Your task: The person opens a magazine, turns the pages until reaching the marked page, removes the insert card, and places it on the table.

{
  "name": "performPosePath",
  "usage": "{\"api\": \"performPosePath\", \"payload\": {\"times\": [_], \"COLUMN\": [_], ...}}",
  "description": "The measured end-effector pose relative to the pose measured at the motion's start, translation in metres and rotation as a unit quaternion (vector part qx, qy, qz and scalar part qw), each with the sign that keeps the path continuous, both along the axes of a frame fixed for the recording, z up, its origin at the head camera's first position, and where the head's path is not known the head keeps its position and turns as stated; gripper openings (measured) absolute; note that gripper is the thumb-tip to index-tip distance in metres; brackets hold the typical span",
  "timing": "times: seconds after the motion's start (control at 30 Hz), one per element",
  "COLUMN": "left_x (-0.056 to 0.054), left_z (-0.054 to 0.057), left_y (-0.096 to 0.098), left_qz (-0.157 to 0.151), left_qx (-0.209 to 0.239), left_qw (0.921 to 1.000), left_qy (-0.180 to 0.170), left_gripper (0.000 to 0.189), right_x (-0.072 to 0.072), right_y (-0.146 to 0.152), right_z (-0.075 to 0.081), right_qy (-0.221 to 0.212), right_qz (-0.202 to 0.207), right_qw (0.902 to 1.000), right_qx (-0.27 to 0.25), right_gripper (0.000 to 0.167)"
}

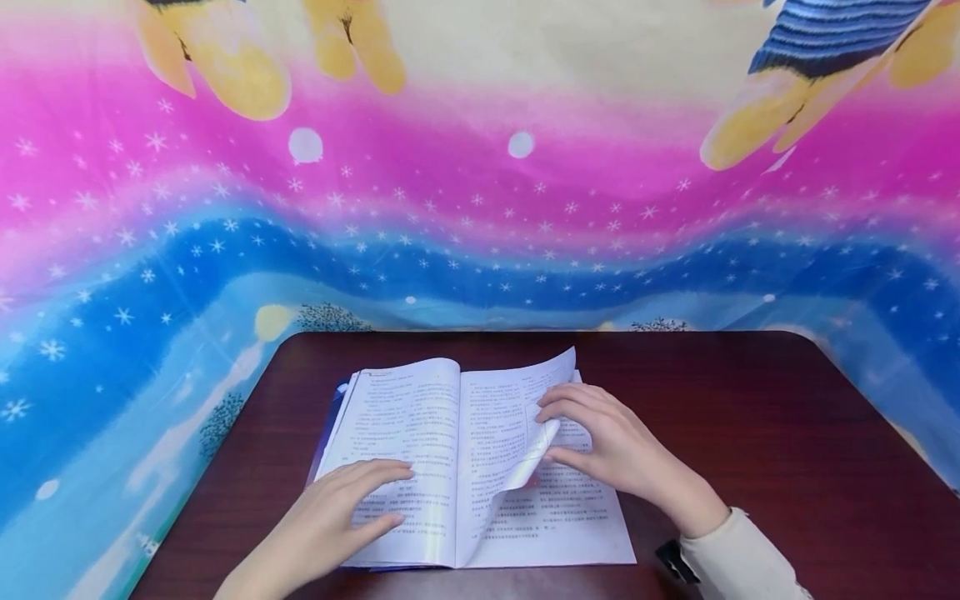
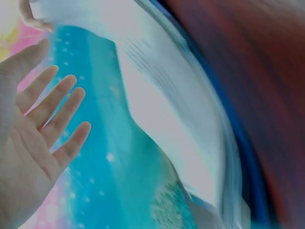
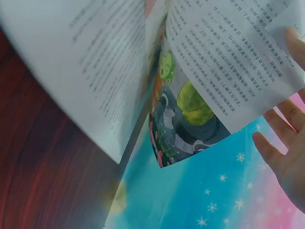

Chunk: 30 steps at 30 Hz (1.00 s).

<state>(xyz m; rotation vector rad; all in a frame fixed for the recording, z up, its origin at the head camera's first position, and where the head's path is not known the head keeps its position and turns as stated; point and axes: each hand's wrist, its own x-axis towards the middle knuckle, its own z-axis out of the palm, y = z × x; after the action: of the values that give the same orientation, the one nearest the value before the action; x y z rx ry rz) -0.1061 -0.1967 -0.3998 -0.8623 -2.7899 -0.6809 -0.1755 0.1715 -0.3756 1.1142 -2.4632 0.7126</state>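
Note:
An open book [image 1: 405, 392] with printed text on both sides lies on the table. Its right-hand leaf, a page [image 1: 495, 442], is lifted and curls at its outer edge. My right hand [image 1: 611, 433] pinches that edge, fingers on one face and thumb on the other. In the right wrist view the page [image 3: 224, 57] reaches up to the fingers, and a coloured illustration [image 3: 193, 109] shows below the text. Over the lower left page is my left hand [image 1: 352, 508], its fingers loosely extended and holding nothing. The left wrist view shows its palm [image 2: 28, 148] and spread fingers.
The dark reddish-brown table [image 1: 750, 417] has rounded far corners. Behind it hangs a colourful cloth [image 1: 480, 242] with snowflakes and cartoon figures. A small black object [image 1: 677, 561] sits by the right sleeve [image 1: 738, 558].

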Motion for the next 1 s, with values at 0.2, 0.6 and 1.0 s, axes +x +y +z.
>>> {"api": "performPosePath", "payload": {"times": [0.2,0.6,1.0], "left_x": [-0.005,-0.011,-0.018], "left_z": [0.004,0.012,0.017], "left_y": [0.027,0.072,0.090], "left_qz": [-0.051,-0.075,-0.090], "left_qx": [0.050,0.101,0.130], "left_qw": [0.9958,0.9902,0.9777], "left_qy": [0.057,0.062,0.137], "left_gripper": [0.051,0.066,0.060], "right_x": [0.001,-0.002,0.000], "right_y": [-0.011,-0.025,-0.041], "right_z": [0.007,0.014,0.030], "right_qy": [-0.005,0.001,0.034], "right_qz": [-0.004,-0.002,0.022], "right_qw": [1.0000,0.9999,0.9991], "right_qx": [0.006,0.011,0.011], "right_gripper": [0.041,0.042,0.045]}}
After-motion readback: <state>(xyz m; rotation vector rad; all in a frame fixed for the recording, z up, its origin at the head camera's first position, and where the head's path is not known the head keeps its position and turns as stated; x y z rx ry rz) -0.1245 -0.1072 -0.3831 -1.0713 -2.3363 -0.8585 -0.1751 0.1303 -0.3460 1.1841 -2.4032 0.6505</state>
